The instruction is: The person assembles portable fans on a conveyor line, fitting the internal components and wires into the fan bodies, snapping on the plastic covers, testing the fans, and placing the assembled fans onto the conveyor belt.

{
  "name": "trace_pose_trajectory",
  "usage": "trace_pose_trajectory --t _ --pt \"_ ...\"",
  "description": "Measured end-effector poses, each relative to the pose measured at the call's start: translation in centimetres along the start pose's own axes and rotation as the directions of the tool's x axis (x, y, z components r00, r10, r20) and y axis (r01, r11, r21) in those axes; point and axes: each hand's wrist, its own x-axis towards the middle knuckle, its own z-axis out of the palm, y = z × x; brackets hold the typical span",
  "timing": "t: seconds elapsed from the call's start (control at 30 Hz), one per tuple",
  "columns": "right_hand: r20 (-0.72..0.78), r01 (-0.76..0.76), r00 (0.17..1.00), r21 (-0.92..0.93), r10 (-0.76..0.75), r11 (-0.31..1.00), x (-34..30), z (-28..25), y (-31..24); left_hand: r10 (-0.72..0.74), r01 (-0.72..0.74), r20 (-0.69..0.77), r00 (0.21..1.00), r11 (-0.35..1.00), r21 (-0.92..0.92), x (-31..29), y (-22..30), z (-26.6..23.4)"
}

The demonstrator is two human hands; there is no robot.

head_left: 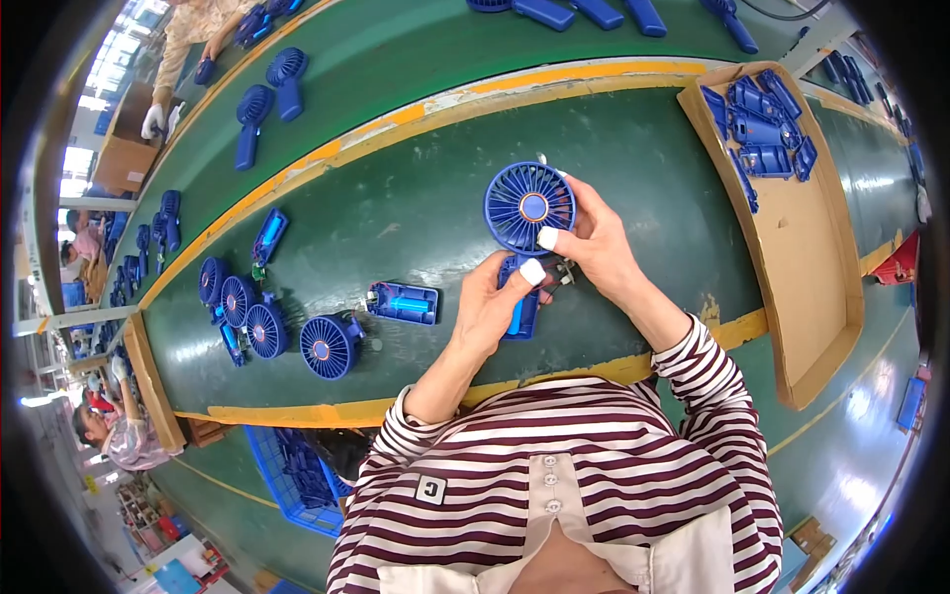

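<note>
Over a green desk, we hold a blue handheld fan near its middle: right grip pinching the round grille, left grip pinching the open handle. It seems light, stiff; casing edges suit holding, sparing delicate wires.

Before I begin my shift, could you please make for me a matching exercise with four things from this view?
1. Right hand
2. Shallow cardboard tray
3. Blue plastic crate
4. Thumb covers

A. past the near edge of the green bench, on the left
B. white
C. on the right, with blue plastic parts at its far end
D. holding a round fan head

Pairs: 1-D, 2-C, 3-A, 4-B
</note>
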Motion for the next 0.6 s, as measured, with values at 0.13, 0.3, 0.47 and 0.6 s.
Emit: trace_pose_trajectory --t 0.13,0.3,0.47,0.6 --pt "0.025 0.026 0.999 0.000 -0.026 1.000 -0.1 0.2 -0.3 0.028 -0.025 -0.058 0.998 0.997 0.067 -0.1 0.2 0.0" --pt "-0.026 0.268 0.944 -0.523 -0.329 0.809 -1.4 -1.8 0.0 -0.040 0.068 0.097 0.994 0.951 -0.303 -0.2 2.5 -0.7" --pt "0.316 0.586 0.686 -0.774 -0.655 0.240 -2.3 -0.5 -0.4 -0.055 0.065 0.041 0.998 0.948 -0.310 0.0 2.4 -0.5" --pt "0.439 0.675 0.602 -0.726 -0.667 0.131 -1.9 1.0 -1.6 -0.117 0.120 0.028 0.993 0.971 -0.207 0.7 0.8 -0.3"
